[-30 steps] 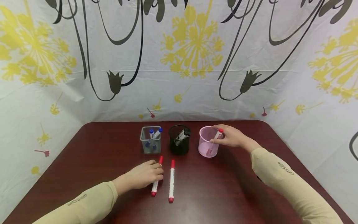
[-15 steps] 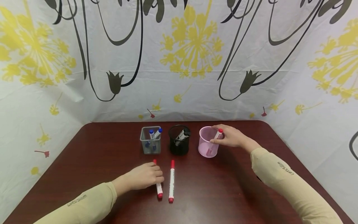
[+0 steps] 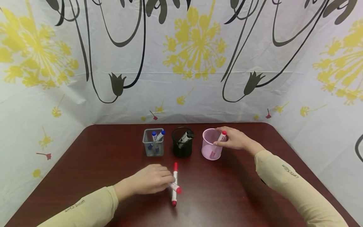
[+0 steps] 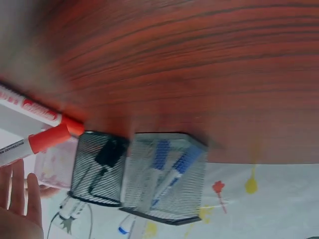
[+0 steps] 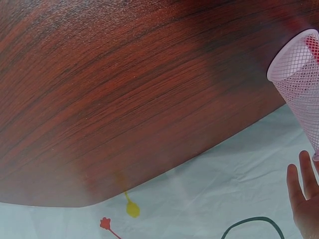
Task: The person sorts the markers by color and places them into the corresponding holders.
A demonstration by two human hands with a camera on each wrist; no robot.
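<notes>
My left hand (image 3: 153,178) pinches a red-capped whiteboard marker (image 3: 175,188), whose red end points toward the lower right. That marker crosses over a second red marker (image 3: 174,198) lying lengthwise on the table. In the left wrist view the held marker (image 4: 14,152) shows its red cap, just beyond my fingers (image 4: 17,186). My right hand (image 3: 235,138) grips the side of a pink mesh pen cup (image 3: 208,151), thumb in front. One red marker (image 3: 222,136) leans inside the cup, its red end above the rim.
A black mesh pen cup (image 3: 181,153) with black markers (image 3: 185,138) stands left of the pink one. Farther left is a square grey mesh holder (image 3: 148,149) with blue markers (image 3: 158,136). A patterned cloth (image 3: 181,110) hangs behind the dark wooden table (image 3: 113,148).
My left hand has turned the marker and moved it right, from beside the lying marker to across it. The right hand and pink cup have stayed put.
</notes>
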